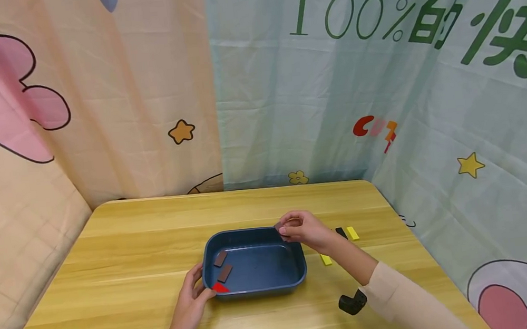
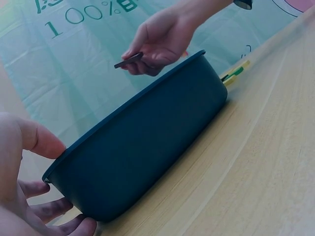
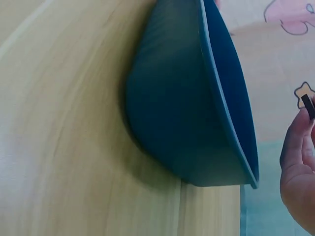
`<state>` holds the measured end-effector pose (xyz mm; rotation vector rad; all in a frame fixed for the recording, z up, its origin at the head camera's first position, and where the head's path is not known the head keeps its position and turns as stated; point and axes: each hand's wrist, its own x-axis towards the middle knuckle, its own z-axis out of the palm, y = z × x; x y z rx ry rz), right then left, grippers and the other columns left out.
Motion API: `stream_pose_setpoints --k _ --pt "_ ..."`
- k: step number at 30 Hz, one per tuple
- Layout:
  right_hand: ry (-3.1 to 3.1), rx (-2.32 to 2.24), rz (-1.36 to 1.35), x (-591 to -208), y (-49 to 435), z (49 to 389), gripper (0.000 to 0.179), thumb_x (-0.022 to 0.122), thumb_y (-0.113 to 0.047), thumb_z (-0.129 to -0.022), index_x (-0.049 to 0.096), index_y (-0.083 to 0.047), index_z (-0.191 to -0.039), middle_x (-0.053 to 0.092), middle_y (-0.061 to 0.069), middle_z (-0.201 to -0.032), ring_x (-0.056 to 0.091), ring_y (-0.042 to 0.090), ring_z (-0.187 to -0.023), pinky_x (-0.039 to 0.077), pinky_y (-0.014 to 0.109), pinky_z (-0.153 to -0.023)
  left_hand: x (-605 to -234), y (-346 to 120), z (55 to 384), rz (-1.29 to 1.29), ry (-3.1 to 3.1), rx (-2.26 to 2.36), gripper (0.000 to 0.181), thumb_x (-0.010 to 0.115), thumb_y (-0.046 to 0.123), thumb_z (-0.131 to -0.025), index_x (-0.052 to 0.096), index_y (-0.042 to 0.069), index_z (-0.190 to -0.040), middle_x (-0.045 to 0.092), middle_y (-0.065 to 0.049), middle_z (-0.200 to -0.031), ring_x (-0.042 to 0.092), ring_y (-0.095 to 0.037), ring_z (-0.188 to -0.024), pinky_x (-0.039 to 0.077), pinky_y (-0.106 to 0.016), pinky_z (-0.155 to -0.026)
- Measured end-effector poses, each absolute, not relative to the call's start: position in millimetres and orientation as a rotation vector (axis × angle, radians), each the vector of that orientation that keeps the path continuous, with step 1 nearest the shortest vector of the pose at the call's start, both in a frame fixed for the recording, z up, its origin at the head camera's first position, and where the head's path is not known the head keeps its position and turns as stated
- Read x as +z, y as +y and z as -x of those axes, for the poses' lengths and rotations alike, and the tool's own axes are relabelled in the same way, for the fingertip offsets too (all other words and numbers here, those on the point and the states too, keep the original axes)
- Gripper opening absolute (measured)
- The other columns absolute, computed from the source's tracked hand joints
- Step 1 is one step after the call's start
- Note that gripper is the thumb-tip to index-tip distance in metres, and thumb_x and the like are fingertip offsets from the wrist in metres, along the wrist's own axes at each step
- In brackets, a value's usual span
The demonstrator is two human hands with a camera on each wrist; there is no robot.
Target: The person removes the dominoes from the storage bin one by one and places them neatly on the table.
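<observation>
A dark blue plastic tub (image 1: 261, 268) stands on the table, holding two brown flat blocks, one (image 1: 220, 258) behind the other (image 1: 225, 273), near its left end. A red piece (image 1: 220, 287) shows at the front left corner, by the thumb. My left hand (image 1: 188, 305) grips that left end; in the left wrist view its thumb lies at the rim and its fingers are on the outer wall. Over the back right corner, my right hand (image 1: 307, 230) pinches another brown flat block (image 2: 129, 60) between thumb and fingers, above the rim.
Right of the tub lie a black piece (image 1: 341, 232) and yellow pieces, one farther back (image 1: 352, 233) and one nearer (image 1: 326, 259). A green piece (image 2: 236, 73) shows there too. A black device (image 1: 353, 302) is at my right sleeve. Printed curtains (image 1: 260, 80) hang behind the table.
</observation>
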<state>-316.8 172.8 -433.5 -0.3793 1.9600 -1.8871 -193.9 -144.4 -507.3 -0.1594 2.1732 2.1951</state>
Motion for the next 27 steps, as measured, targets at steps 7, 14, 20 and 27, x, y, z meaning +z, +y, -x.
stream_pose_setpoints --k 7,14,20,27 --pt "1.940 -2.030 0.322 -443 194 302 0.016 0.066 -0.003 -0.100 0.065 -0.002 -0.116 0.069 0.019 -0.116 0.067 0.028 -0.099 0.056 0.037 -0.091 -507 -144 195 0.171 2.174 2.176 0.069 0.056 0.001 -0.098 0.028 0.006 -0.160 0.032 -0.023 -0.161 0.037 -0.047 -0.142 0.037 -0.054 -0.111" --pt "1.905 -2.205 0.234 -458 213 295 0.019 0.067 -0.001 -0.098 0.068 0.003 -0.117 0.071 0.015 -0.111 0.069 0.018 -0.092 0.058 0.032 -0.086 -507 -145 194 0.169 2.179 2.169 0.069 0.055 0.002 -0.098 0.027 0.006 -0.161 0.030 -0.024 -0.162 0.035 -0.048 -0.143 0.037 -0.055 -0.111" --pt "1.972 -2.260 0.129 -469 232 286 0.026 0.066 0.000 -0.099 0.066 0.010 -0.123 0.070 0.011 -0.108 0.069 0.019 -0.094 0.058 0.029 -0.083 -506 -146 194 0.174 2.190 2.157 0.068 0.055 0.001 -0.098 0.028 0.006 -0.160 0.031 -0.023 -0.161 0.036 -0.047 -0.143 0.042 -0.044 -0.106" --pt "2.022 -2.280 -0.062 -483 260 271 0.028 0.064 0.000 -0.100 0.063 0.011 -0.126 0.068 0.012 -0.112 0.068 0.019 -0.097 0.057 0.027 -0.083 -506 -146 196 0.171 2.186 2.139 0.069 0.054 0.000 -0.098 0.026 0.006 -0.161 0.030 -0.023 -0.162 0.035 -0.046 -0.143 0.043 -0.039 -0.105"
